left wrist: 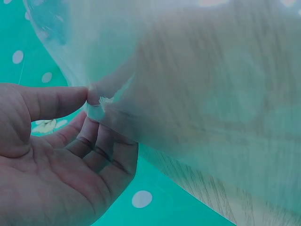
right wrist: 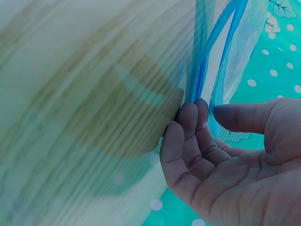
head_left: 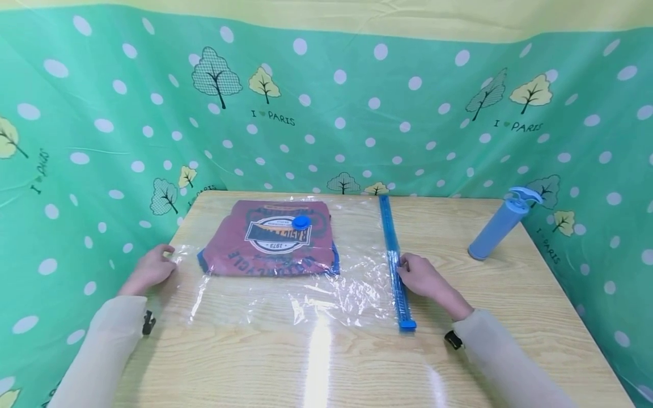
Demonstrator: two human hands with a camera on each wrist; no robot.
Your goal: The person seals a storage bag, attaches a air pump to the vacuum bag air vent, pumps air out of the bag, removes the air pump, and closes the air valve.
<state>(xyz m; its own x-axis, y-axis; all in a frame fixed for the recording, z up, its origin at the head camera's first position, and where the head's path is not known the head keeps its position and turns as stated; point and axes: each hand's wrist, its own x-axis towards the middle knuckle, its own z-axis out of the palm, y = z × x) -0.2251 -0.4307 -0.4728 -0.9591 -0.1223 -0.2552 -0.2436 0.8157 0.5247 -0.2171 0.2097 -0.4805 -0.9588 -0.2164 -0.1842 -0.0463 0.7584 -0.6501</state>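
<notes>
Fingers (left wrist: pixel 59 101) pinching bag (head_left: pixel 357 249) edges, pump (head_left: pixel 499 229) apart

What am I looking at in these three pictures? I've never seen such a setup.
There is no machine here, just a person working bare-handed. The wide picture comes from a camera worn on the head, looking down; the two close-ups are taken from the left and right wrists. On the table lies a clear plastic bag with a folded dark red garment inside, a round blue cap on top and a blue strip along one edge. A blue pump stands to the right. The left hand pinches the bag's opposite edge; the right hand pinches the blue strip.
</notes>
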